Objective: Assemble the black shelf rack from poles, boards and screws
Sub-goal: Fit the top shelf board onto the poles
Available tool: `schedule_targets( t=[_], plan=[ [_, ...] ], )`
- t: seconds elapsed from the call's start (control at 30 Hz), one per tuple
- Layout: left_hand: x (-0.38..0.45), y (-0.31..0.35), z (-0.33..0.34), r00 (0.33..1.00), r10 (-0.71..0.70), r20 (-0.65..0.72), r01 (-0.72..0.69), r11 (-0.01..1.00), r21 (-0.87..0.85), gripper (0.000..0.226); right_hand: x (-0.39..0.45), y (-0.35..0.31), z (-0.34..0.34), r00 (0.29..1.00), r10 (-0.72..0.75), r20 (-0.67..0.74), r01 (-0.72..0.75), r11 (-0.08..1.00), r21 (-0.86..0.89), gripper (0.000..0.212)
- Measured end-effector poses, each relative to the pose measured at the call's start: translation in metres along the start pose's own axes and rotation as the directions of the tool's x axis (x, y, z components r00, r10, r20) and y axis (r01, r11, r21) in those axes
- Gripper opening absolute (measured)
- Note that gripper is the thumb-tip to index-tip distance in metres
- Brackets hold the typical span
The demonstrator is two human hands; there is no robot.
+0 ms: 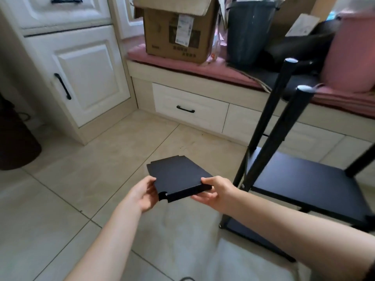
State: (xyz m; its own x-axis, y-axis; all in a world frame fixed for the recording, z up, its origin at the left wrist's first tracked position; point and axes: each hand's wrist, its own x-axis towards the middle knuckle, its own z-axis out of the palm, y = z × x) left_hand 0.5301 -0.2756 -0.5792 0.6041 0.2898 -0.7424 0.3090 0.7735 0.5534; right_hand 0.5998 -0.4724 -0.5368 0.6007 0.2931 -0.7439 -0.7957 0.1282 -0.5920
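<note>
Black board gripped at both sides by left hand and right hand.

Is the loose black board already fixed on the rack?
No, both hands, left hand and right hand, hold the board apart from the rack.

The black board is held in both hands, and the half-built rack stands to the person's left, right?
Not quite. Both the left hand and right hand do hold the black board, but the head view shows the half-built rack on the person's right.
</note>
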Motion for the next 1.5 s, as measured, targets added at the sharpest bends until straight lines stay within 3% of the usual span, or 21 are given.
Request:
schedule_targets(
  t=[0.17,0.33,0.6,0.7,0.8,0.97,1.17,1.3,1.5],
  plan=[
    [-0.045,0.031,0.004,0.993,0.108,0.048,-0.106,0.993,-0.055,0.017,-0.067,-0.022,-0.011,0.997,0.005,0.078,-0.004,1.0,-0.013,0.014],
    [-0.087,0.059,0.003,0.983,0.145,0.113,-0.14,0.989,-0.051,0.016,-0.128,-0.044,-0.033,0.987,-0.048,0.153,0.056,0.997,-0.05,0.003],
    [-0.167,0.066,0.025,0.98,0.111,0.168,-0.121,0.991,0.051,0.029,-0.21,-0.078,-0.085,0.96,-0.137,0.243,0.175,0.974,-0.142,0.008],
    [-0.184,0.061,0.038,0.968,0.137,0.212,-0.179,0.965,0.193,0.021,-0.238,-0.096,-0.106,0.942,-0.204,0.267,0.248,0.958,-0.144,0.006],
    [-0.198,0.053,0.057,0.941,0.205,0.268,-0.299,0.874,0.382,0.013,-0.262,-0.114,-0.128,0.931,-0.288,0.225,0.324,0.935,-0.146,0.016],
    [-0.236,0.058,0.092,0.895,0.223,0.386,-0.374,0.848,0.376,0.014,-0.295,-0.136,-0.163,0.928,-0.352,0.123,0.363,0.927,-0.088,0.038],
    [-0.27,0.055,0.142,0.811,0.22,0.542,-0.472,0.794,0.383,0.045,-0.32,-0.162,-0.191,0.888,-0.458,0.041,0.46,0.885,-0.074,0.007],
    [-0.271,0.053,0.178,0.784,0.281,0.554,-0.538,0.753,0.379,0.024,-0.326,-0.188,-0.203,0.844,-0.536,-0.01,0.533,0.841,-0.091,0.006],
    [-0.26,0.059,0.232,0.788,0.33,0.519,-0.561,0.732,0.386,0.021,-0.321,-0.231,-0.212,0.816,-0.575,-0.059,0.554,0.807,-0.206,0.012]
  ],
)
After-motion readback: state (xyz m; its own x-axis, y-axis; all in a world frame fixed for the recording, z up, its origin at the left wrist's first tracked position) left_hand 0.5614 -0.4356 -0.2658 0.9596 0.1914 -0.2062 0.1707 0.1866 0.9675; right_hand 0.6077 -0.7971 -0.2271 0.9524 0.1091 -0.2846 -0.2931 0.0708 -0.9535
